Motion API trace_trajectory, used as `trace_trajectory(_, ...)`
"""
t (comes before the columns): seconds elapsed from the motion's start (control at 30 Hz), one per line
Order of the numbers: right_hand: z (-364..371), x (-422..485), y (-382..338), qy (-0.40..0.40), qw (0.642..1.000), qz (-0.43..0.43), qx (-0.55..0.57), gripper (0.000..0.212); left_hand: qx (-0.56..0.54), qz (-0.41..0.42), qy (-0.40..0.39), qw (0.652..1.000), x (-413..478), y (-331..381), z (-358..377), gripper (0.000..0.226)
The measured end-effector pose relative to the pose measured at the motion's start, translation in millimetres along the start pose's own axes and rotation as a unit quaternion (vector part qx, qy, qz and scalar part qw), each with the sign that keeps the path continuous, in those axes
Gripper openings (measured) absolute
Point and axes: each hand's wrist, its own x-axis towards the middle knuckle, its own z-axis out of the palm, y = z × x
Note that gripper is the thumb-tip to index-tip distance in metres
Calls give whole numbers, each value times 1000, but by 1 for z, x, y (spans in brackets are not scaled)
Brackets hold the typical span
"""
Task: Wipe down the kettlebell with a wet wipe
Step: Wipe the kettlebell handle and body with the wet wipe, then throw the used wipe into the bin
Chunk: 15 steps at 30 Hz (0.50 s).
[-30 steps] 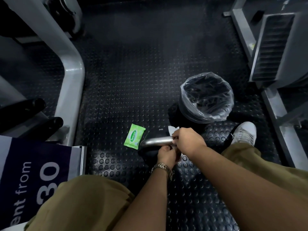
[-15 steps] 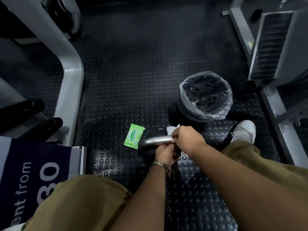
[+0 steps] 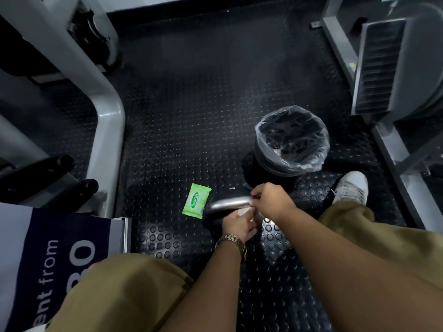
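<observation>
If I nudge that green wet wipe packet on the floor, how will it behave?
The green wet wipe packet looks flat and soft-sided, so probably light and floppy. Its glossy film might slide, though the studded rubber floor could catch it. Rolling seems unlikely.

a gym: studded rubber floor (image 3: 191, 121), grey machine frames (image 3: 105, 121), kettlebell (image 3: 227, 204)

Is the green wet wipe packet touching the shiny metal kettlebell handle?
Cannot tell. In the head view the green packet lies right beside the handle's left end; no clear gap or contact shows.
</observation>
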Motion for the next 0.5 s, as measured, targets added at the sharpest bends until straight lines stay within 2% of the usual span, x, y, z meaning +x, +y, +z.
trace_trajectory(0.1,-2,-2,5,-18,986,92,139,30,-6,29,7,1000,-13,20,4,11)
trace_trajectory(0.17,-10,-6,2,-91,935,167,298,36,-13,44,-2,999,-21,31,6,15)
trace_trajectory(0.2,-17,-9,-1,-107,909,176,363,29,31,66,-3,997,-23,33,6,15)
trace_trajectory(0.23,-24,-9,-2,-101,898,171,392,20,123,108,5,987,-23,34,6,15)
trace_trajectory(0.27,-30,-8,-2,-79,901,163,393,13,241,170,24,955,-22,34,4,13)
trace_trajectory(0.3,-36,-8,-3,-54,908,153,387,13,367,230,49,900,-22,35,2,14)
trace_trajectory(0.37,-45,-5,-1,3,921,135,365,21,560,306,99,764,-23,39,-6,28)
trace_trajectory(0.43,-59,0,1,71,940,104,318,25,661,332,128,661,-24,46,-15,38)
trace_trajectory(0.47,-67,3,2,108,951,76,279,25,694,331,127,627,-22,48,-19,41)
trace_trajectory(0.5,-78,4,1,144,958,48,243,22,717,322,117,608,-20,51,-23,41)
